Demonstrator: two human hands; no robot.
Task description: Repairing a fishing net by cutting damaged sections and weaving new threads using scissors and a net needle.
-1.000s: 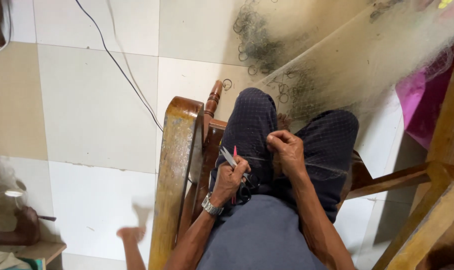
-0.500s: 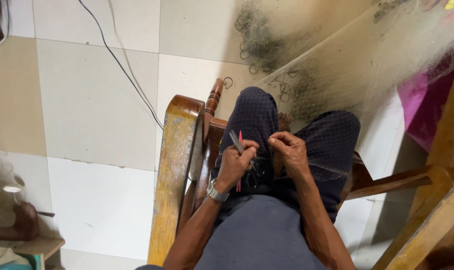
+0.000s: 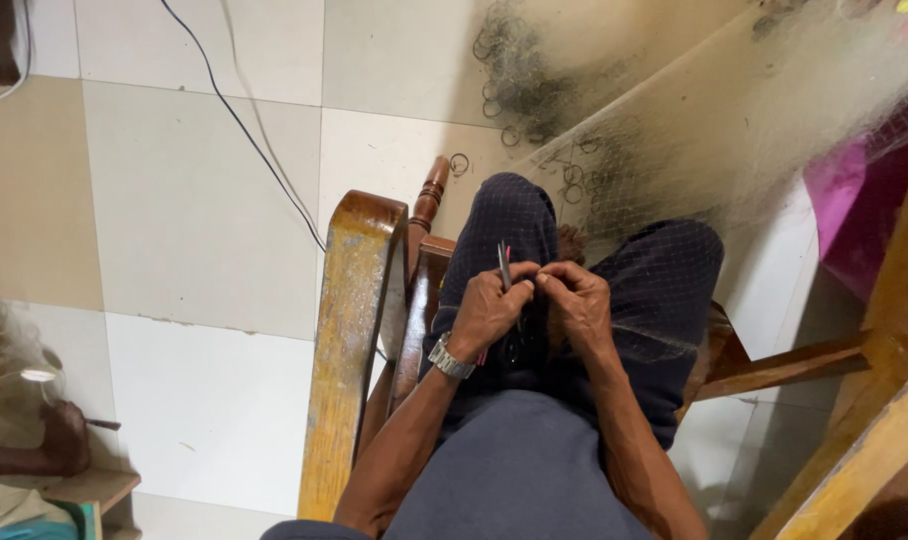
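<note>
Left hand (image 3: 489, 310) closed around a thin dark needle (image 3: 503, 265), tip pointing up past the knuckles, red bit showing beside it. Wears a metal watch (image 3: 450, 357) at the wrist. Right hand (image 3: 577, 305) just beside, fingertips touching the left's, pinched shut on fine net (image 3: 694, 150); cannot tell the exact strand. Both held over the lap, between the knees. Net spreads away beyond the right hand, draped over the far knee and out across the tiled floor (image 3: 194, 200). Wooden armrest (image 3: 349, 330) close by the left forearm. Black cable (image 3: 244, 125) well beyond it.
</note>
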